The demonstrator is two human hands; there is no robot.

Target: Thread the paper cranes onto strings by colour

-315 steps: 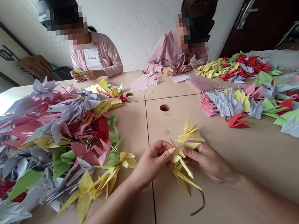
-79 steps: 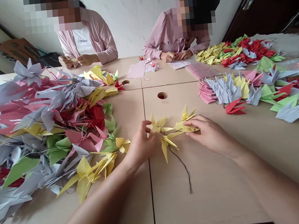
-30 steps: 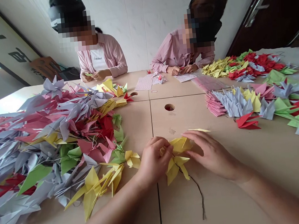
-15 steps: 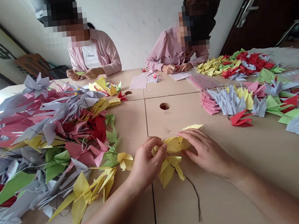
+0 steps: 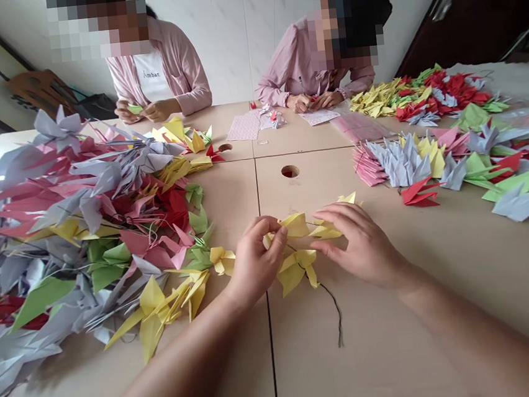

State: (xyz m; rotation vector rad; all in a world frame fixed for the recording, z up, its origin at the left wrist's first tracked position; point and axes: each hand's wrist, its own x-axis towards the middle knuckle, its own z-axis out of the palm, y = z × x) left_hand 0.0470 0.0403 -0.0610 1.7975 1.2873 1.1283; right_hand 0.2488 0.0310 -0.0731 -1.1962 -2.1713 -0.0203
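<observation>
A small cluster of yellow paper cranes (image 5: 299, 245) lies on the wooden table (image 5: 376, 337) in front of me, strung on a dark thread (image 5: 333, 307) that trails toward me. My left hand (image 5: 254, 262) pinches the cluster's left side with curled fingers. My right hand (image 5: 359, 239) grips the right side, fingertips closed on a yellow wing. Both hands rest low, just above the tabletop.
A big heap of grey, pink, red, green and yellow cranes (image 5: 80, 222) fills the left. More cranes (image 5: 452, 155) lie in rows at the right. Two people in pink tops (image 5: 158, 65) (image 5: 298, 64) fold paper at the far side. A round hole (image 5: 289, 171) sits mid-table.
The cranes were spread wide between my hands 2.6 s ago, then bunched together. Both hands have since shifted slightly away from me, still holding the cluster.
</observation>
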